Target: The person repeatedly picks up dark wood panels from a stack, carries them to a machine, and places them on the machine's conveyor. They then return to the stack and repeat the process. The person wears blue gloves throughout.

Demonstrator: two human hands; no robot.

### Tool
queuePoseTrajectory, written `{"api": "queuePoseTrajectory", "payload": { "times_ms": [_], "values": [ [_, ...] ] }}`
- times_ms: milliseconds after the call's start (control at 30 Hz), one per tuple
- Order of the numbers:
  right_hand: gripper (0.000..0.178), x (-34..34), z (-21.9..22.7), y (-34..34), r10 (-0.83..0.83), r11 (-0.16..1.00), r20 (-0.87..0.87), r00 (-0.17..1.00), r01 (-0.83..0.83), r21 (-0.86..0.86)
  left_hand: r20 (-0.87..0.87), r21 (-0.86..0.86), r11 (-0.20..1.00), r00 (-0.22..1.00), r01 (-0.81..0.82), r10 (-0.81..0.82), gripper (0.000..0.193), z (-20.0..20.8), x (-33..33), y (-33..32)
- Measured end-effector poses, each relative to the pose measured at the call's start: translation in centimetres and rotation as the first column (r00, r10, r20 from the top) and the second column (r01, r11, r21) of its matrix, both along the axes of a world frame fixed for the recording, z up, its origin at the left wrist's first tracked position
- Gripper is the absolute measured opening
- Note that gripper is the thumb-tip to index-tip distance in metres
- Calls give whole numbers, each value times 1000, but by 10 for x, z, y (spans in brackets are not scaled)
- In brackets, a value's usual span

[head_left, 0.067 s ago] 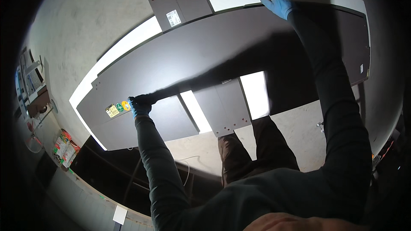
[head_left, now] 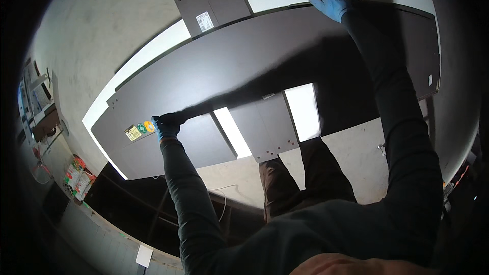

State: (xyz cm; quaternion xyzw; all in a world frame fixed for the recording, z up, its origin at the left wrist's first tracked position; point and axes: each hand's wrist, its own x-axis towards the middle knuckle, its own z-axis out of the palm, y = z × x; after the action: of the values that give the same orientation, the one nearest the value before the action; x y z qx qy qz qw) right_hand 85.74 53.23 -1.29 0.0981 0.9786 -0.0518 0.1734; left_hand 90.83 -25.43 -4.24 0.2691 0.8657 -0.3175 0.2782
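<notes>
While our right hand (head_left: 330,7) lies at the far edge, our left hand (head_left: 167,126) sits low on the large grey panel (head_left: 214,71)

As we look down through the head view, the panel stretches out flat between our two hands and past each of them. On its left part, the left hand, in a blue glove, is just beside an orange round sticker (head_left: 149,126), with a green round sticker (head_left: 142,128) and a yellow label (head_left: 133,132) further left. Its fingers look curled and dark in shadow; we cannot tell whether they close on anything.

Well apart from it, the right hand, also gloved, crosses the panel's far edge and overlaps the white strip (head_left: 153,51) beyond. Its thumb points left, but we cannot tell how tightly the fingers grip, if at all.

Left of the right hand, smaller grey boards (head_left: 224,1) with holes jut past the far edge, bearing a white label (head_left: 205,21). On the near side, between the hands, another grey board (head_left: 262,127) reaches toward our legs (head_left: 328,168), with white surfaces (head_left: 304,114) showing on either side.
</notes>
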Motion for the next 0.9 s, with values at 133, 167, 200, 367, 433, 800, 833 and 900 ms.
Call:
{"api": "queuePoseTrajectory", "payload": {
  "times_ms": [133, 167, 200, 367, 433, 800, 833, 900],
  "values": [
    [73, 1, 10, -10, 7, 1000, -65, 998, -7, -10, -64, -68, 946, 945, 317, -321, 16, -56, 5, -53],
    [73, 3, 12, -13, 5, 999, -62, 998, -8, -40, -95, -324, 738, 756, 592, -648, 17, -68, 4, -67],
    [72, 1, 13, -15, 2, 1000, -3, 1000, -2, 2, -56, -616, 344, 395, 709, -917, 19, -77, 5, -77],
    [57, -5, 19, -21, 56, 994, -80, 995, -48, 94, -30, 99, 893, 899, 438, -437, 31, -87, -2, -92],
    [61, -7, 24, -22, 106, 988, -13, 994, -104, 111, -35, 209, 888, 910, 410, -413, 33, -80, -4, -80],
    [63, -9, 33, -11, -133, 991, 150, 980, 129, 38, 33, 199, 976, 994, 94, -103, 20, 4, 2, 20],
    [62, -9, 30, -8, -135, 990, 174, 976, 125, 67, 44, 209, 971, 991, 115, -126, 17, 12, 0, 34],
    [56, -7, 25, -1, -137, 988, 186, 973, 121, 99, 81, 230, 962, 983, 145, -167, 12, 25, -1, 59]
  ]
}}
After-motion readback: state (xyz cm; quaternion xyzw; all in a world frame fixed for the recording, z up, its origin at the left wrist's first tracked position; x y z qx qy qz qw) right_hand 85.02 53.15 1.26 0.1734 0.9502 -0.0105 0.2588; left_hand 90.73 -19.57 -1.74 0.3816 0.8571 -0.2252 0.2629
